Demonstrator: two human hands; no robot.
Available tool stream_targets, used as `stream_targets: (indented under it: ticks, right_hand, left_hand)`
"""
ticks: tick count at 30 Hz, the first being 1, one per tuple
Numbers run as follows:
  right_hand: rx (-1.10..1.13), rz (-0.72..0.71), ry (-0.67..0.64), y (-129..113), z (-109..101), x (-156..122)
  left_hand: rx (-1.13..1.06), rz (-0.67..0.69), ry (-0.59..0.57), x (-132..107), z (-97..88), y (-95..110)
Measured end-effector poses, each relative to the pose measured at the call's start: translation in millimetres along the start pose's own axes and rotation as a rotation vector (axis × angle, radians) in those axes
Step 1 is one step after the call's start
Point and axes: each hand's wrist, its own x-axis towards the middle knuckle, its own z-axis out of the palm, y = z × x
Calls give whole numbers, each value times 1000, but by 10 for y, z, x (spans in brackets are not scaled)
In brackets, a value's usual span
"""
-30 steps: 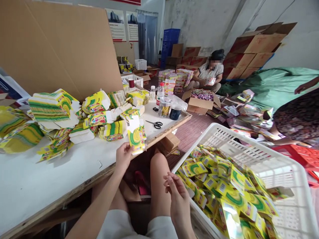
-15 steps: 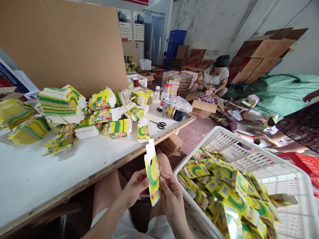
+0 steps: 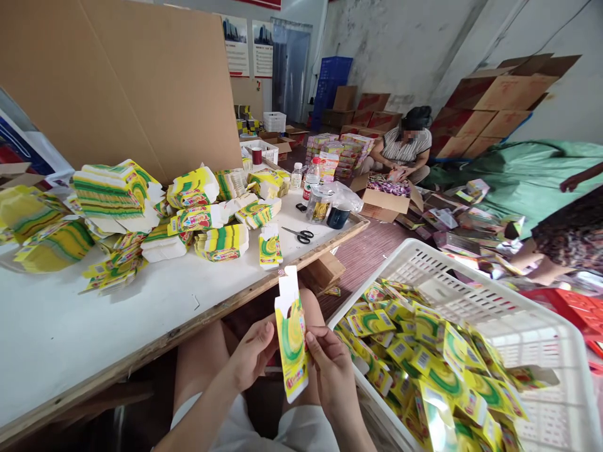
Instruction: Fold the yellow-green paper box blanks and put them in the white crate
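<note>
A small yellow-and-green printed carton [image 3: 293, 345] is held upright over my lap, its white end flap standing up at the top. My right hand [image 3: 332, 361] pinches its right edge between thumb and fingers. On the other side is my left hand [image 3: 252, 355], its thumb lifted off the carton and its fingers apart; their tips reach close to the left edge, partly hidden. A single similar carton [image 3: 270, 248] lies at the table's edge just beyond. Bundles of flat cartons [image 3: 117, 198] are piled across the white table [image 3: 155, 320].
To my right a white plastic basket [image 3: 556, 320] holds many yellow cartons. Scissors [image 3: 301, 235], a bottle [image 3: 311, 179], a clear jar [image 3: 320, 204] and a dark cup [image 3: 338, 217] stand on the table. One person [image 3: 405, 147] sits by an open box; another person's arm [image 3: 541, 267] shows at right.
My left thumb has come off the carton's face and that hand has drawn slightly left. The carton has shifted a little down and right with my right hand.
</note>
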Motion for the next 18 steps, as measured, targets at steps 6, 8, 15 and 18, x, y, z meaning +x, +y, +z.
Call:
stream_targets:
  ticks: [6,8,15,18]
  right_hand:
    - [47,13,-45,13,-18,5]
    - [25,9,-45,0,-14,8]
    - [-172,-40,-40,8,12,-26]
    - [-216,-46,-26,61,25,-51]
  left_hand:
    - [49,-8,-68,9,-1,-18]
    - [36,-13,-51,11,16,-20]
    - [115,-7,172,51,-18,-65]
    - [180,14,292,70,-26,-123]
